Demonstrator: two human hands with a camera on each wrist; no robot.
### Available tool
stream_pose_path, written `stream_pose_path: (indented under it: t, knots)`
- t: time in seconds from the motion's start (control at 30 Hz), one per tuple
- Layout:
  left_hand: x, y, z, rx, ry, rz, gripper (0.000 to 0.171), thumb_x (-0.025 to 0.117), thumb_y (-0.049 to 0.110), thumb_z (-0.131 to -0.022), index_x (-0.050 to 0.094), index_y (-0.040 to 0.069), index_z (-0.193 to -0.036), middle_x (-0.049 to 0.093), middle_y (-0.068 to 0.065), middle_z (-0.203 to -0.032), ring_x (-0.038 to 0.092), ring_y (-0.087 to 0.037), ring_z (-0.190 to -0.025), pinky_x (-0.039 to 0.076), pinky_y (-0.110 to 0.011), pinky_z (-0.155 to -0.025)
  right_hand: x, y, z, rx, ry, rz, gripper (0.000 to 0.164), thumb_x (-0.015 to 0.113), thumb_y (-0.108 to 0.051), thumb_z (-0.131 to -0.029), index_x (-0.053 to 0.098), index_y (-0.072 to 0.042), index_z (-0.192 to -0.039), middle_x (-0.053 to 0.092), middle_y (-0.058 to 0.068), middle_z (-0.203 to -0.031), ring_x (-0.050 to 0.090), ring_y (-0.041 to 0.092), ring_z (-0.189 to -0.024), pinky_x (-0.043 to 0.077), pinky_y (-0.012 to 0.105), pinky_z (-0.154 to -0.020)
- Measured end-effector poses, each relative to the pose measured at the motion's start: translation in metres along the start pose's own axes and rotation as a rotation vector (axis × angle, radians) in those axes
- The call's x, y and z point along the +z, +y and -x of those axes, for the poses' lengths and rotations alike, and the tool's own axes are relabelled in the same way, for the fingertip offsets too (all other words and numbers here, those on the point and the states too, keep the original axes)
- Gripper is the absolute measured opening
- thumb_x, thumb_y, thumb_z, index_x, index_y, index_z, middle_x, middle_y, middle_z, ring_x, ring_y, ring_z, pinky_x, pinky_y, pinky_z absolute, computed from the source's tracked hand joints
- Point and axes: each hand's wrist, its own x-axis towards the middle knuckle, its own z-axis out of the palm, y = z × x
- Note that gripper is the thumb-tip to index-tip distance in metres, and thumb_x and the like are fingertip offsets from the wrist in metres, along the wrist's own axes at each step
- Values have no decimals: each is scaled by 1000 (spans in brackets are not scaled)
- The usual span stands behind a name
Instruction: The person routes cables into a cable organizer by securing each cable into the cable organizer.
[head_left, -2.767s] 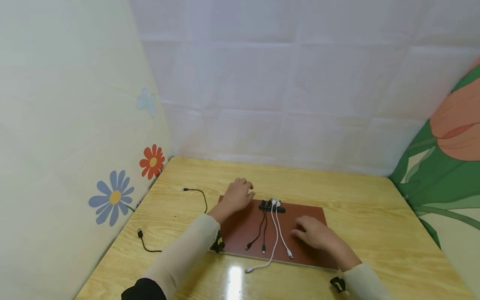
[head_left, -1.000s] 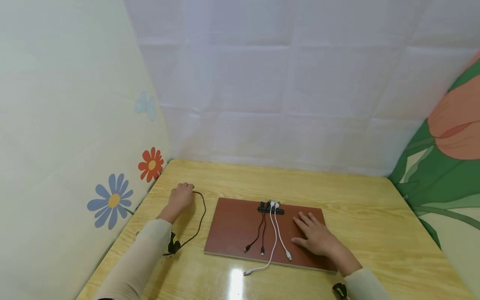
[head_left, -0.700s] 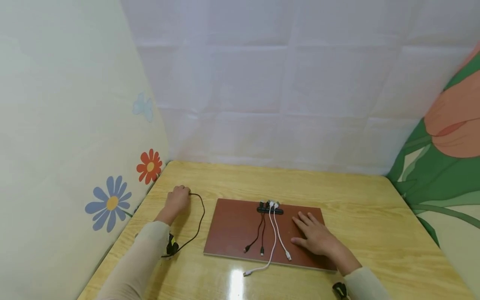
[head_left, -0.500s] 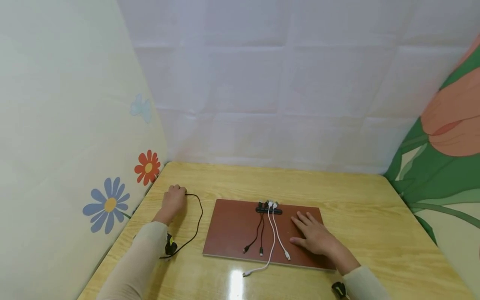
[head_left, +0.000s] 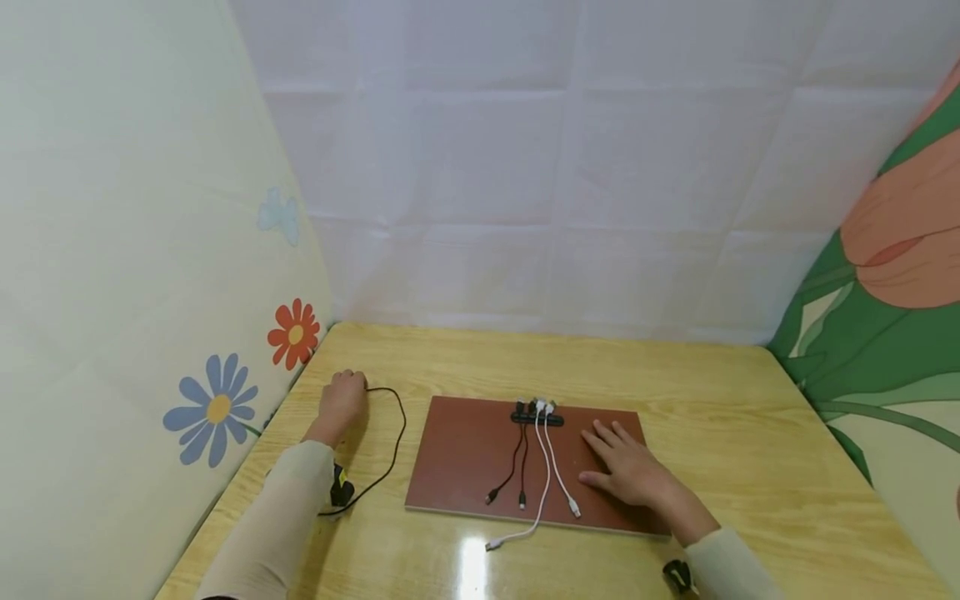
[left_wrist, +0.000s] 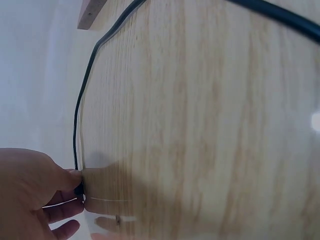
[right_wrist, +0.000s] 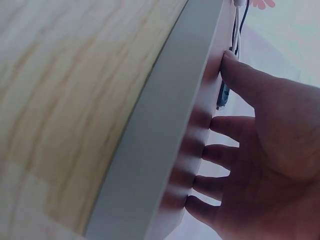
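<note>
At the table's left side, my left hand [head_left: 341, 406] pinches the end of a thin black USB cable [head_left: 403, 421] between thumb and fingers. In the left wrist view its small black plug [left_wrist: 79, 191] shows at the fingertips. The rest of that cable curves over the wood toward my wrist. My right hand [head_left: 626, 467] rests with spread fingers on a reddish-brown board [head_left: 457, 458]. Left of that hand a black cable clip strip [head_left: 555, 421] sits on the board. It holds two white cables [head_left: 542, 505] and two black cables [head_left: 516, 467], their lower ends lying loose.
The board lies on a light wooden table [head_left: 720, 392]. A flowered cloth [head_left: 217, 250] closes off the left side, and a plain white cloth [head_left: 480, 167] hangs behind the table. One white cable's plug [head_left: 492, 545] reaches past the board's front edge.
My left hand has moved left off the board to the far black cable and taken its end, shifting it slightly left. The right hand has settled with fingers spread on the board.
</note>
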Motion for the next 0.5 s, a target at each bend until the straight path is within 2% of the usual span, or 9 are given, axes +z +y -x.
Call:
stream_pose_path:
  t: [0.3, 0.4, 0.5]
  knots:
    - [-1, -3, 0, 11, -4, 42, 9, 51, -7, -100, 59, -5, -100, 59, -23, -98, 57, -42, -94, 50, -56, -82, -1, 1, -1, -10, 3, 2, 75, 64, -46, -98, 42, -1, -153, 30, 30, -159, 21, 57, -146, 24, 71, -113]
    - [-6, -2, -1, 28, 6, 68, 6, 52, -3, -101, 57, -5, -101, 62, -22, -95, 60, -37, -89, 52, -51, -79, -1, 0, 0, -10, 4, -2, 74, 65, -45, -98, 42, 0, -152, 31, 30, -159, 21, 57, -145, 23, 71, -113]
    - [-13, 3, -4, 38, 23, 120, 9, 55, 4, -103, 59, -5, -104, 65, -20, -97, 63, -33, -87, 53, -47, -78, -1, 0, 0, -8, 6, -4, 74, 65, -45, -97, 42, 0, -152, 31, 30, -158, 21, 57, -145, 23, 70, -113]
